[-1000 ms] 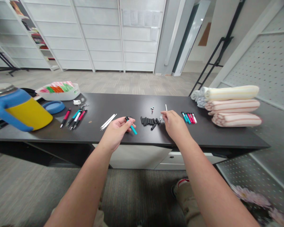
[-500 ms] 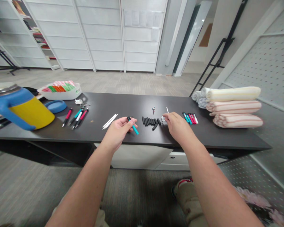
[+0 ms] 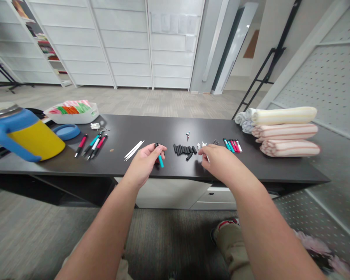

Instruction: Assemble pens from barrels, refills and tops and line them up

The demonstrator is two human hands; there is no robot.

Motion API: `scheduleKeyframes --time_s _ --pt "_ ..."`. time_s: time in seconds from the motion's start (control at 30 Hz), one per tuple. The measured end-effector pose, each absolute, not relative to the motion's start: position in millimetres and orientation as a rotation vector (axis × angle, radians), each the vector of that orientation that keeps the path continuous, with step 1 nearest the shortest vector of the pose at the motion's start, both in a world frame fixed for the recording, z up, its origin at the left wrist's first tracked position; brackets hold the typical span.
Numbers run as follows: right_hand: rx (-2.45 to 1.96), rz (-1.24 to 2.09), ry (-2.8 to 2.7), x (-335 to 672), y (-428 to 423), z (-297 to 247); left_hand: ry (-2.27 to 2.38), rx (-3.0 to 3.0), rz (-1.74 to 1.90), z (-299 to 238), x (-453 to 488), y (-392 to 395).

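My left hand (image 3: 148,158) is closed round a pen barrel (image 3: 161,161), teal at its lower end and black at the top. It is tilted, its teal end pointing down toward the table's front edge. My right hand (image 3: 217,156) is pinched above the table, and a short bit of a thin white pen refill (image 3: 208,158) shows at its fingers; the rest is hidden. Between the hands lies a row of black pen grips (image 3: 184,149), with one loose grip (image 3: 189,156) in front. Small whitish parts (image 3: 203,144) lie just beyond my right fingertips.
White refills (image 3: 133,150) lie left of my left hand. Whole pens (image 3: 97,146) and a blue-yellow jug (image 3: 32,136) stand farther left. Short coloured barrels (image 3: 232,145), small metal springs (image 3: 215,142) and rolled towels (image 3: 288,131) are on the right. Small tips (image 3: 188,136) lie at centre back.
My right hand has drawn nearer to me and turned, uncovering small parts behind it. The white refill no longer sticks up beyond it. The barrel in my left hand has tipped steeper.
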State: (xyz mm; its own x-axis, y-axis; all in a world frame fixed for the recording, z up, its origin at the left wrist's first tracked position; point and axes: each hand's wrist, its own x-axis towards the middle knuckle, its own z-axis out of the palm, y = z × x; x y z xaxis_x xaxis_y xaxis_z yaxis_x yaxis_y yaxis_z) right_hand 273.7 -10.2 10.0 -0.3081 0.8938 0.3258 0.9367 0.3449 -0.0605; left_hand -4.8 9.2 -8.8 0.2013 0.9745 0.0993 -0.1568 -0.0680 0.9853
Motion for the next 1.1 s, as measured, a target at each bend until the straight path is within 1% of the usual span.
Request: scheduleKeyframes --time_s 0.3,0.53,0.73,0.8,1.0,1.1 --pt "-1.607 -0.1 -2.308 276.4 -6.8 8.9 0.916 1.252 1.173 -10.3 -5.2 10.6" --pt "-1.619 0.099 -2.185 280.0 -14.1 10.1 0.928 1.252 1.174 -8.4 -4.0 9.3" --pt "-1.655 0.015 -1.919 282.9 -11.9 15.3 0.919 1.263 1.177 -8.2 -4.6 9.5" --pt "-1.594 0.026 -1.866 277.4 -13.6 20.4 0.881 1.254 1.164 -7.6 -3.0 7.2" --pt "-1.298 0.236 -1.873 233.3 -30.7 33.2 0.762 1.225 0.995 -3.9 13.4 -8.6" --pt "-1.225 0.237 -1.922 216.3 -36.7 34.1 0.773 1.296 0.939 -2.9 18.3 -12.8"
